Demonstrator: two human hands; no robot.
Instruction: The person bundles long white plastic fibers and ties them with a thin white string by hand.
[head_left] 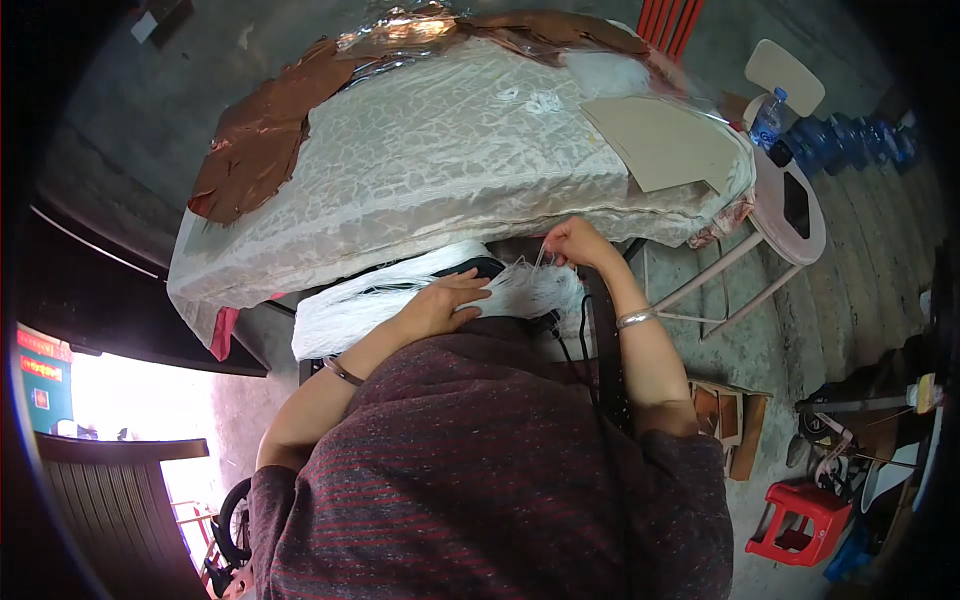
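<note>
A thick bundle of white string [375, 300] lies across my lap, its loose right end [545, 287] fanned out in fine strands. My left hand [445, 302] rests on top of the bundle with its fingers stretched out. To the right, my right hand [577, 244] is raised beside the cloth-covered table's near edge. Its thumb and fingertips pinch a few strands of the string, which run down toward the loose end. Something dark shows under the bundle near my left fingertips; I cannot make out what it is.
Directly ahead is a table with a patterned cloth [400, 150], bearing brown sheets [262, 135], grey-beige board [665, 140] and small white string coils [543, 102]. At right, a stool [775, 215] holds a phone [796, 205] and water bottle [768, 118]. A red stool [803, 520] stands lower right.
</note>
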